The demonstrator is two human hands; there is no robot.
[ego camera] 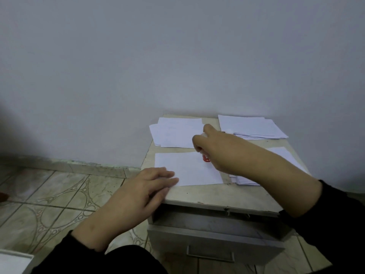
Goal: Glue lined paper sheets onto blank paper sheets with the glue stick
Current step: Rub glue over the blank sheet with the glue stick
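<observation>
Two hands work over the bench [199,194]; the right hand [212,148] curls its grip round the glue stick [206,158], whose red end touches the sheet [187,169] near its 1 o'clock corner; the left hand [146,186], fingers straight and pressed together, holds down the sheet's 7 o'clock corner by the bench's edge; paper stacks lie at 11 o'clock [175,133], 1 o'clock [250,126] and 3 o'clock [245,179]; bare benchtop runs along the 6 o'clock edge, above an open drawer [213,242].
</observation>
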